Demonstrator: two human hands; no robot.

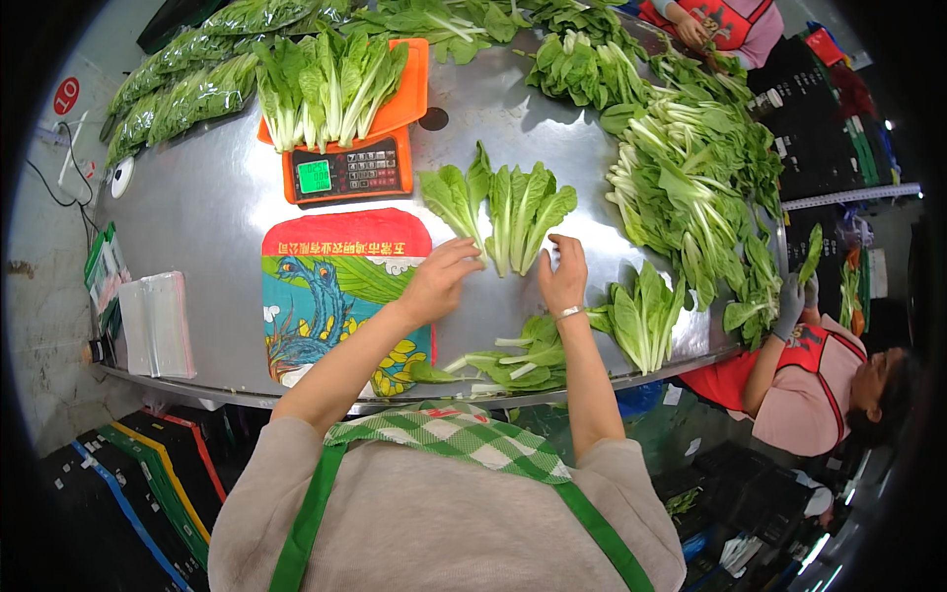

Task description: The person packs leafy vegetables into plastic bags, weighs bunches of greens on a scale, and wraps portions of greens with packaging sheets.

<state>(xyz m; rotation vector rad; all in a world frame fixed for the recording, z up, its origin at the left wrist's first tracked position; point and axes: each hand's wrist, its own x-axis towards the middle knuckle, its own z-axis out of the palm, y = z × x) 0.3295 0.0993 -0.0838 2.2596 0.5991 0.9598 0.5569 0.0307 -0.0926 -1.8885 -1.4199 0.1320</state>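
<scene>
In front of me a few heads of leafy greens point(521, 211) lie on the steel table, stems towards me. Just left of them is a smaller leafy bunch point(457, 198). The fingertips of my left hand point(442, 280) are at this bunch's stem ends; whether they grip it is hard to see. My right hand point(564, 275), thumb and fingers apart, is beside the right edge of the heads and holds nothing. An orange digital scale point(348, 169) carries a row of greens point(329, 92) on its tray; its display is lit.
A printed plastic sack point(348, 296) lies below the scale. Bagged greens point(192, 89) stack at the far left, flat plastic bags point(157, 325) nearer. Loose greens point(688, 185) heap at right, with more leaves point(525, 359) by the front edge. Two co-workers point(806, 370) stand around the table.
</scene>
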